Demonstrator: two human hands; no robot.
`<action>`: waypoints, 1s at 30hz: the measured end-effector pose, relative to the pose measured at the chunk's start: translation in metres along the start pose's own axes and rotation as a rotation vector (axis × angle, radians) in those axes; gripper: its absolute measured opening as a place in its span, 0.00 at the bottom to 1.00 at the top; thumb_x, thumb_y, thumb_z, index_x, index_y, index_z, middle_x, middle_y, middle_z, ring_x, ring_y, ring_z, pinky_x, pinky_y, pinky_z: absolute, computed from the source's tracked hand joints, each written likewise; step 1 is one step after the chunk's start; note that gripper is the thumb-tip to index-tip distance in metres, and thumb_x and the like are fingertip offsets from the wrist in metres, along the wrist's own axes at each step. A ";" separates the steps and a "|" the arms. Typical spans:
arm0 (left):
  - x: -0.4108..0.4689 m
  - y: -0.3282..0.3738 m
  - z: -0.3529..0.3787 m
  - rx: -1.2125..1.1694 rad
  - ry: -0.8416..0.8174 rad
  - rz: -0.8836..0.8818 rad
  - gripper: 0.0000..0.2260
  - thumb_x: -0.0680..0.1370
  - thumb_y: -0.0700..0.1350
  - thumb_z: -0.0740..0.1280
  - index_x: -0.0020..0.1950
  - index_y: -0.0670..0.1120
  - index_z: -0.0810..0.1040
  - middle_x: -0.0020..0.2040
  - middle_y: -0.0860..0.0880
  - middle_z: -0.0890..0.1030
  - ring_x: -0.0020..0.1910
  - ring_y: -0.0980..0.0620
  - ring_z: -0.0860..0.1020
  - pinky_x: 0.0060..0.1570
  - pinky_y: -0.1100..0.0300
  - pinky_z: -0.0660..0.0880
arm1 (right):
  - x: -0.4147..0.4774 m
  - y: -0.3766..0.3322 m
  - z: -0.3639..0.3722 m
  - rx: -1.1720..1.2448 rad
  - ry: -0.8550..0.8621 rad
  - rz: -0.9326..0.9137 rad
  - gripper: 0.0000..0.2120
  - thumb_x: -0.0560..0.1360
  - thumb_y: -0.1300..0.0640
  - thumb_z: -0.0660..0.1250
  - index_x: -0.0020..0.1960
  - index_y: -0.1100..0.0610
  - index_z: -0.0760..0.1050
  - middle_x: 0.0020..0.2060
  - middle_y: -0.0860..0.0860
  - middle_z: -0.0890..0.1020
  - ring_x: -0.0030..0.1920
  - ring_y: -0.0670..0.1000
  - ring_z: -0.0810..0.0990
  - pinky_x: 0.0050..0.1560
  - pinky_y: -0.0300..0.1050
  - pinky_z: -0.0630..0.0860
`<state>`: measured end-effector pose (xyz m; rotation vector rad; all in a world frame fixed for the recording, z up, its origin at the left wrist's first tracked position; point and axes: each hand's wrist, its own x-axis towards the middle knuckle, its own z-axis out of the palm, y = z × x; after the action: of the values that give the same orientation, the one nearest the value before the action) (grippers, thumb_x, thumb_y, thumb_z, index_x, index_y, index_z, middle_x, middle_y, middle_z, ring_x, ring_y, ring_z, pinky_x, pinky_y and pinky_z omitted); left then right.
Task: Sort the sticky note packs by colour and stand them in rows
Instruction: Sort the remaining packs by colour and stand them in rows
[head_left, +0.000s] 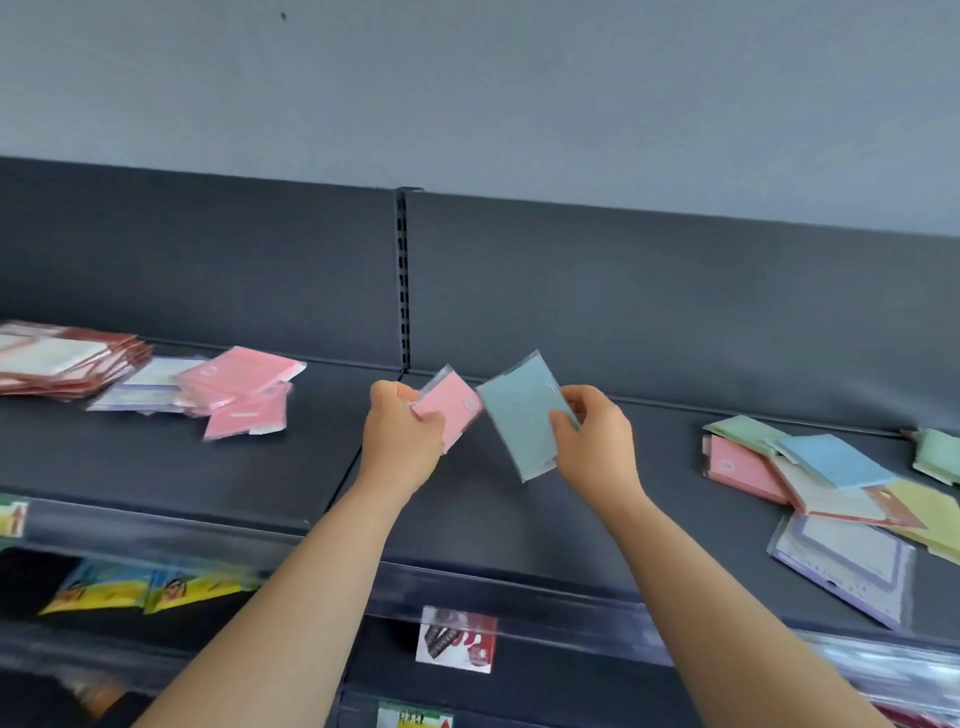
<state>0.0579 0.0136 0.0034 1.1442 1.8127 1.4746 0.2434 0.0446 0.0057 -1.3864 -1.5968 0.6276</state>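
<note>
Head camera looks down at a dark grey metal shop shelf (493, 519), and above its middle each hand holds one pack. The left hand (402, 441) is closed around a pink cellophane-wrapped sticky note pack (454, 410), fingers curled over its near end so that most of the pack juts out to the right. The right hand (597, 441) pinches a light blue wrapped sticky note pack (519, 415) by its right edge, thumb in front and fingers behind. That pack hangs tilted, its upper corner close to the pink one; whether the two touch cannot be told. Keeping one colour in each hand looks like a way to split them in the air before each goes to its own place.

On the left of the shelf several pink packs (244, 387) lie in a loose flat heap, beside a pale lilac pack (150, 387) and a fanned stack of red-bordered packs (57, 358). Pink seems to be gathered there, so the left-hand pack likely belongs with them. At the right lies a mixed heap (831, 483) of green, blue, pink, yellow and lilac-bordered packs, flat and overlapping, probably the unsorted stock. Nothing stands upright in a row yet, so the job appears early.
</note>
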 end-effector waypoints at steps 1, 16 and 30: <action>0.002 -0.002 -0.011 -0.018 0.026 -0.004 0.11 0.75 0.36 0.63 0.54 0.45 0.66 0.47 0.53 0.72 0.49 0.48 0.77 0.47 0.42 0.80 | -0.001 -0.008 0.008 0.029 -0.005 -0.005 0.11 0.77 0.63 0.59 0.55 0.54 0.75 0.47 0.44 0.78 0.45 0.42 0.76 0.35 0.29 0.70; 0.050 -0.045 -0.212 -0.050 0.204 0.012 0.16 0.73 0.35 0.64 0.59 0.47 0.74 0.52 0.50 0.80 0.50 0.49 0.79 0.49 0.45 0.81 | -0.028 -0.139 0.181 0.189 -0.166 -0.067 0.16 0.79 0.63 0.59 0.65 0.52 0.69 0.45 0.41 0.77 0.41 0.40 0.77 0.31 0.28 0.69; 0.102 -0.080 -0.357 0.091 0.197 -0.001 0.11 0.76 0.38 0.65 0.57 0.47 0.72 0.52 0.49 0.77 0.46 0.52 0.77 0.41 0.53 0.79 | -0.051 -0.219 0.303 0.197 -0.158 -0.030 0.15 0.79 0.64 0.57 0.62 0.51 0.69 0.48 0.45 0.77 0.42 0.42 0.77 0.34 0.32 0.73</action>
<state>-0.3083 -0.0829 0.0307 1.0726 2.0311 1.5651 -0.1300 -0.0027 0.0321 -1.1900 -1.6275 0.8706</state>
